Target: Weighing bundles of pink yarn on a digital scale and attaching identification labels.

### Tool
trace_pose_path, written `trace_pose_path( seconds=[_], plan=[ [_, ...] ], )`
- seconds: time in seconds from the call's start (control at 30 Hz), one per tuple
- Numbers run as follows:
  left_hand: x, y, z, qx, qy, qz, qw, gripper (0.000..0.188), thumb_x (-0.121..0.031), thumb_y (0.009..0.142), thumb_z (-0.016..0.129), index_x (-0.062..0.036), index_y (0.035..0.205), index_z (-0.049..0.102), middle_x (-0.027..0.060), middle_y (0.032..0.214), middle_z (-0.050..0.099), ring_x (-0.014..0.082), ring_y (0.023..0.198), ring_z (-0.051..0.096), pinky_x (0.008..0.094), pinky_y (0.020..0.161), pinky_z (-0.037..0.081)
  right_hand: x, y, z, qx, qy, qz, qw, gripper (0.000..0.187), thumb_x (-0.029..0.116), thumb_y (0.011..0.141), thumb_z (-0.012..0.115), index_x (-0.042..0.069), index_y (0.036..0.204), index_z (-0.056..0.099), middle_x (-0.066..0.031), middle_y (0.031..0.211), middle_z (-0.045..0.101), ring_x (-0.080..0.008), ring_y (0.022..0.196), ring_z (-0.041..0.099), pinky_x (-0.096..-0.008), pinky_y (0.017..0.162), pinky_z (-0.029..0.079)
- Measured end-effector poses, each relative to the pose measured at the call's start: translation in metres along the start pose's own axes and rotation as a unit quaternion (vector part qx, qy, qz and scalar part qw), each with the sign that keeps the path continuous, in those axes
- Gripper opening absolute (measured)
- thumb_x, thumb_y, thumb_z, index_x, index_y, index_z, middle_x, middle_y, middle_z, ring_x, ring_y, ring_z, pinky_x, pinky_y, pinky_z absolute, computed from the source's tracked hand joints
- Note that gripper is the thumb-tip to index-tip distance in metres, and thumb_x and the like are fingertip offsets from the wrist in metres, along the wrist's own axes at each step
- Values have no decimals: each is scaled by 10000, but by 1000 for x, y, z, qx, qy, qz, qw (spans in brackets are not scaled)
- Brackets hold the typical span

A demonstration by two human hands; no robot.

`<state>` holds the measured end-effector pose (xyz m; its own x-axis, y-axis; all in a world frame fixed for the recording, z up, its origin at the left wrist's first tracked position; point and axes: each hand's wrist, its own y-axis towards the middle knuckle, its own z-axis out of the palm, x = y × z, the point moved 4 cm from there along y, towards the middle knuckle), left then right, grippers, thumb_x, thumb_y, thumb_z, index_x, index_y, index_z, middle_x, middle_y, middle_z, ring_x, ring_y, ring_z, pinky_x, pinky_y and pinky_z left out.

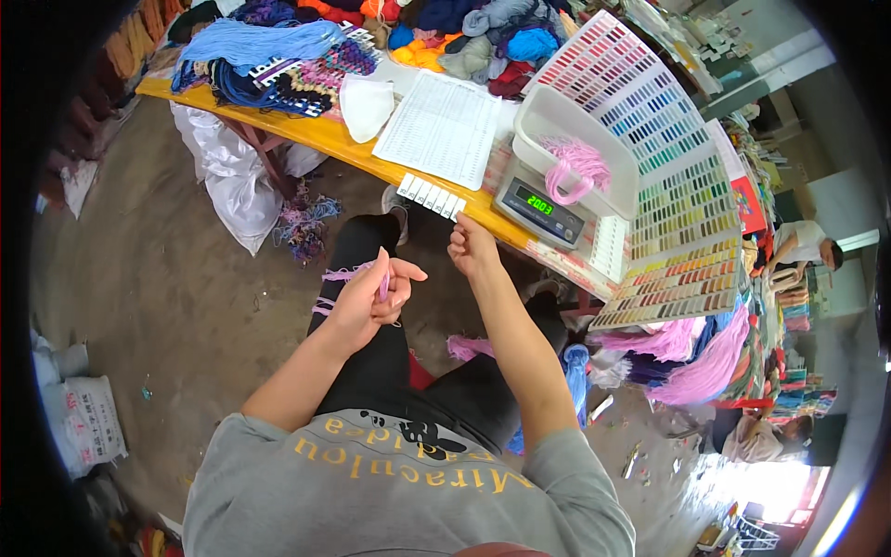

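My left hand (367, 302) is above my lap, its fingers curled over a few strands of pink yarn (383, 286). More pink strands cross my left thigh behind it. At the table's front edge my right hand (473, 246) pinches the right end of a strip of small white labels (431, 196), which overhangs the edge. Beside it, to the right, stands a digital scale (541, 210) with a lit green display. A clear plastic tub (620, 181) rests on the scale, with a skein of pink yarn (577, 167) inside.
A printed sheet (441, 130) and a white, rounded piece (367, 107) lie on the yellow-edged table (306, 136). Yarn heaps (492, 42) fill its back. A large colour-sample chart (664, 167) fans out at right. A white sack (227, 176) sits below the table. Two people are at far right.
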<state>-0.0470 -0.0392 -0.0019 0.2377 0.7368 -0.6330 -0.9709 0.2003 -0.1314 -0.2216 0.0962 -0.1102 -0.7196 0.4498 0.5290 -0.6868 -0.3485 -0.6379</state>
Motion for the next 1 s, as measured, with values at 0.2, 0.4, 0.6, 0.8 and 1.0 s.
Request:
trace_pose_path(
  seconds=[0.2,0.4,0.6,0.8,1.0],
  plan=[
    [18,12,-5,-31,-96,-47,994,462,-390,991,296,-23,1114,549,-41,645,443,11,407,234,177,387,191,2,-64,14,84,-106,-92,986,50,151,897,552,105,895,532,31,742,497,-73,597,461,-198,499,336],
    [45,36,6,-31,-226,-110,968,366,-361,952,448,-46,1083,582,-14,807,566,34,450,331,184,433,263,-18,-144,26,190,-444,-433,762,425,155,884,483,67,1299,459,-169,1390,322,-322,1245,356,-382,1038,278],
    [55,37,3,-81,-206,-96,970,202,-269,917,545,-86,833,559,-44,655,482,31,445,338,188,426,281,-20,-175,24,102,-619,-510,589,585,198,768,637,146,1323,459,-187,1397,328,-384,1254,344,-451,1005,306],
    [27,30,-2,-149,-155,31,976,154,-179,895,578,-91,775,535,-42,661,483,27,425,321,190,415,258,13,-182,25,15,-658,-508,555,600,109,732,678,81,1292,465,-191,1331,427,-334,1146,487,-401,907,421],
    [3,15,20,-88,-85,58,991,178,-206,945,466,-55,887,541,-4,756,512,34,468,338,198,460,287,116,-155,14,-149,-557,-539,613,462,152,869,572,47,1278,385,-160,1219,546,-221,798,624,-321,731,475]
  ],
)
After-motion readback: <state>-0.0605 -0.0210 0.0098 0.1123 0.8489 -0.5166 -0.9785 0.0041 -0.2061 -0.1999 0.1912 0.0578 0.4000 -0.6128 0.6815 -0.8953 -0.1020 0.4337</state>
